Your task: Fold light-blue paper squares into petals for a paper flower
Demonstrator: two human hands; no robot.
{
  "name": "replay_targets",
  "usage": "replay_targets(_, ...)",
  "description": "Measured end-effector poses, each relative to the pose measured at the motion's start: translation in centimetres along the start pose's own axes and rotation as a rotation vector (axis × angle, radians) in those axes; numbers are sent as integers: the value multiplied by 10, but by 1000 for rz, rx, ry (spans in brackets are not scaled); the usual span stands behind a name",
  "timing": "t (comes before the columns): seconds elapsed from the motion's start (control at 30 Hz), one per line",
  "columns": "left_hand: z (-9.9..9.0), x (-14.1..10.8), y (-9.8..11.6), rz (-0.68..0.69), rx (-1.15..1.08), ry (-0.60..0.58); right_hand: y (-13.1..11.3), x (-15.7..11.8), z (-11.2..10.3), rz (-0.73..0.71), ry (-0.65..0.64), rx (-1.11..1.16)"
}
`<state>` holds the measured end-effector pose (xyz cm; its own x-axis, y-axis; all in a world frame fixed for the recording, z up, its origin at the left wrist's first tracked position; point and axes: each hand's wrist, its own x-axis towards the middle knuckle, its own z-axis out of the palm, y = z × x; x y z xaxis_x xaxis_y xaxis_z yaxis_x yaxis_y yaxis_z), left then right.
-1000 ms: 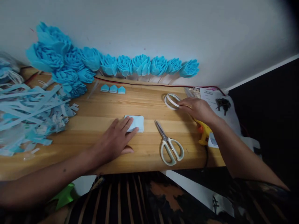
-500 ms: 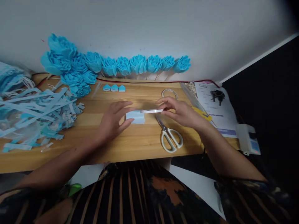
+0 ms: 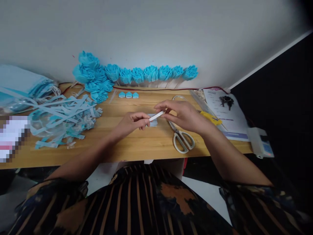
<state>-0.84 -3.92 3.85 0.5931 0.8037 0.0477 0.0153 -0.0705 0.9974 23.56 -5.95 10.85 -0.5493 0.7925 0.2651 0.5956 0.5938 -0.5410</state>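
1. Holding tape edge-on above the counter, between both hands.
2. Left hand: narrow, fingertips pinching tape's left end.
3. Right hand: narrow, thumb and fingers on tape's right end.
4. Blue slips lie below tape, partly hidden; scissors near, blades partly behind right hand.
5. Sheet, right: printed lines, purple band, too small to read; keys on top.
6. Box, counter's right edge: coloured label, unreadable.

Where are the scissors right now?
In the head view, the scissors lie right of centre on the table, between the right hand and the table's front edge.
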Motion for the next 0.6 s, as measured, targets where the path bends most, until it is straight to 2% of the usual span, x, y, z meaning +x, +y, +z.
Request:
replay_targets(0.13, -5, 0, -4, 60, -174, -25, 1, -3, -1, 39, 116, 99)
replay_targets(0.33, -5, -1, -5, 26, -111, -159, -8, -6, 6, -32, 182, 65)
replay_targets(0.6, -3, 0, -2, 39, -228, -96, -18, -1, 4, -90, 236, -29)
